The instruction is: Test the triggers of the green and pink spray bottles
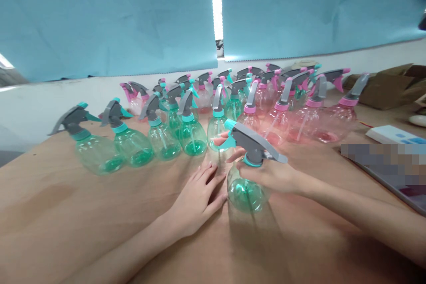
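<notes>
My right hand [266, 173] is wrapped round the neck of a green spray bottle [246, 191] with a grey and teal trigger head [254, 142], one finger reaching under the trigger. The bottle stands upright on the wooden table [66, 222]. Beside its left flank lies my left hand [198, 199], flat on the table with fingers stretched out, fingertips close to the bottle.
Several green spray bottles [133, 142] and pink spray bottles [306, 120] stand in rows behind. A white box [394, 134], a brown bag [386, 88] and a flat dark item lie at the right. Blue curtains hang behind.
</notes>
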### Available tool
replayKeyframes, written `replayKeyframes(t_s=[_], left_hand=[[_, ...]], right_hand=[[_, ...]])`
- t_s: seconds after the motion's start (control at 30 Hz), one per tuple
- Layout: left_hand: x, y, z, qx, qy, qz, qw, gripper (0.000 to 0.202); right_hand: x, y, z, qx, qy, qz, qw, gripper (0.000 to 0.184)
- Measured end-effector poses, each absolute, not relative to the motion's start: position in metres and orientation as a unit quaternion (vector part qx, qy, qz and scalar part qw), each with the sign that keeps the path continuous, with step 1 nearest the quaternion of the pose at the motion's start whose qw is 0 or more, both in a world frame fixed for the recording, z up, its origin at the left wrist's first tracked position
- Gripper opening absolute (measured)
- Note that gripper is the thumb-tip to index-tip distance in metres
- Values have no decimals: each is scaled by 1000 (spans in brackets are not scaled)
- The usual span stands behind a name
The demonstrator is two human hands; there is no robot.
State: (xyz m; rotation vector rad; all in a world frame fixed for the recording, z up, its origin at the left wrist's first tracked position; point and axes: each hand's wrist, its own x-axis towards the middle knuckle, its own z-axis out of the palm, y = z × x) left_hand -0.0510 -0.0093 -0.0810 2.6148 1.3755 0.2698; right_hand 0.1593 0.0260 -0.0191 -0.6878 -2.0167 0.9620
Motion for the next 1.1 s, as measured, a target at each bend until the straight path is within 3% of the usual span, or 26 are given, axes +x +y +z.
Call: replayKeyframes(t_s=[0.17, 0.33, 0.5, 0.73, 0.97, 1.1], left_hand=[[-52, -9, -82, 878, 462, 88, 85, 49], [-52, -9, -83, 878, 462, 89, 87, 49], [-51, -9, -83, 878, 463, 93, 84, 48], [-53, -10, -85, 877, 464, 101, 76, 46], [-53, -9, -85, 876, 468, 93, 74, 48], [-53, -10, -85, 875, 472, 83, 73, 49]], right_hand=[[161, 26, -20, -284, -792, 360, 403, 48], [162, 26, -23, -294, -798, 345, 396, 34], [163, 25, -22, -300, -794, 345, 401, 39], [163, 23, -17, -320, -792, 319, 410, 8], [163, 24, -15, -313, -792, 331, 406, 14], [163, 25, -18, -306, -781, 344, 423, 29]])
